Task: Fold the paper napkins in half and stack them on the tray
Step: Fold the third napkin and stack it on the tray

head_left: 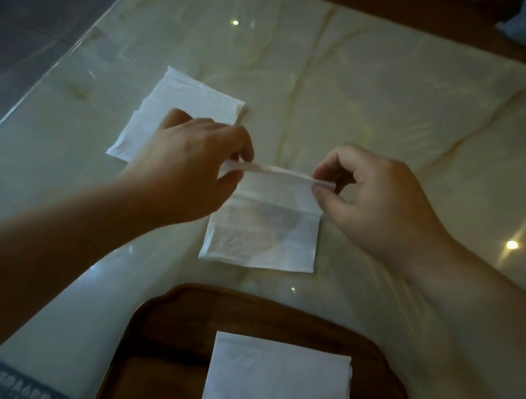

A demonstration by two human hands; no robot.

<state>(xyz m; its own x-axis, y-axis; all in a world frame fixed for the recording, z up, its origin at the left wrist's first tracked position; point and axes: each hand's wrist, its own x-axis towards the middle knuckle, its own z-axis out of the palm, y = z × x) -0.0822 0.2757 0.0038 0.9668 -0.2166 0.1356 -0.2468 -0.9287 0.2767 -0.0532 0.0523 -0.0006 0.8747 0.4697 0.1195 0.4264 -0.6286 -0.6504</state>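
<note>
Napkins are the job, and the wooden tray [168, 331] at the near edge of the table [404, 100] is where they go. One folded napkin [275, 390] already lies flat on the tray. Just past the tray, a second napkin [264, 230] is being folded. The left hand [188, 168] pinches its far left corner with finger and thumb. The right hand [369, 200] pinches its far right corner the same way. Both hands lift that far edge up, while the near part lies on the table. Farther from the tray, to the left, a small pile of napkins [178, 116] waits. I think much folding is left.
</note>
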